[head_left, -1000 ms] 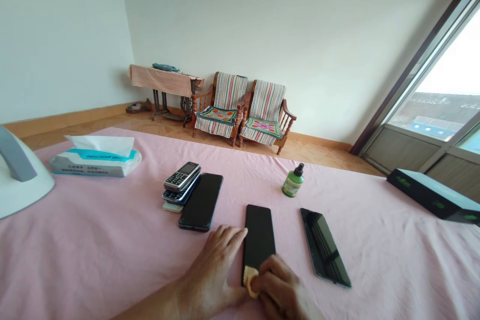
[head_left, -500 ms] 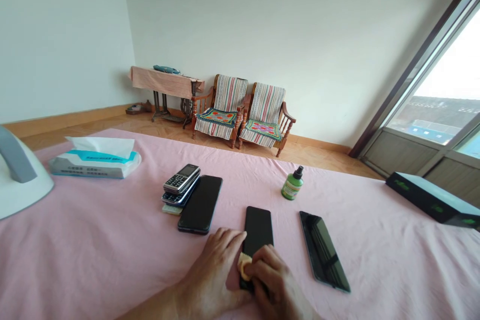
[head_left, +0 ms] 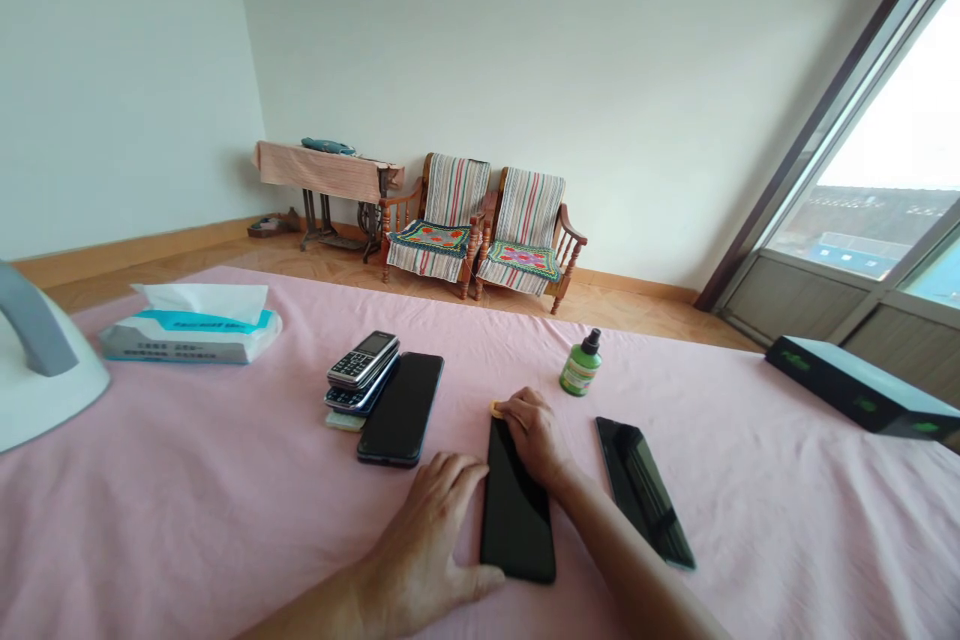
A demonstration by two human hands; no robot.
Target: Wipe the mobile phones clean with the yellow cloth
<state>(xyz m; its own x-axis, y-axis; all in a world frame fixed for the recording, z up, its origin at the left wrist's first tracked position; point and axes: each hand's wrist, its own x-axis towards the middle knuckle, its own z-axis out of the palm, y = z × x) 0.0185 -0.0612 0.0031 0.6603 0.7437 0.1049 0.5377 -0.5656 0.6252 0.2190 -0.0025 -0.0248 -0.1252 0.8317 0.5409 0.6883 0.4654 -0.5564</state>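
Observation:
A black smartphone (head_left: 516,520) lies screen-up on the pink tablecloth (head_left: 187,480) in front of me. My left hand (head_left: 431,530) rests flat beside its left edge, fingers spread, thumb against its near corner. My right hand (head_left: 531,432) reaches over the phone's far end, fingers pinched on a small yellow cloth (head_left: 496,409) pressed at the top edge. Another black phone (head_left: 643,490) lies to the right. A larger black phone (head_left: 401,408) sits to the left beside a stack of keypad phones (head_left: 362,370).
A green spray bottle (head_left: 580,366) stands beyond the phones. A tissue pack (head_left: 191,332) lies at the far left, with a white rounded object (head_left: 41,380) at the left edge. A dark box (head_left: 862,390) sits at the right. Chairs stand by the far wall.
My right hand has slid the yellow cloth from the phone's near end up to its far end. My left hand has stayed beside the phone.

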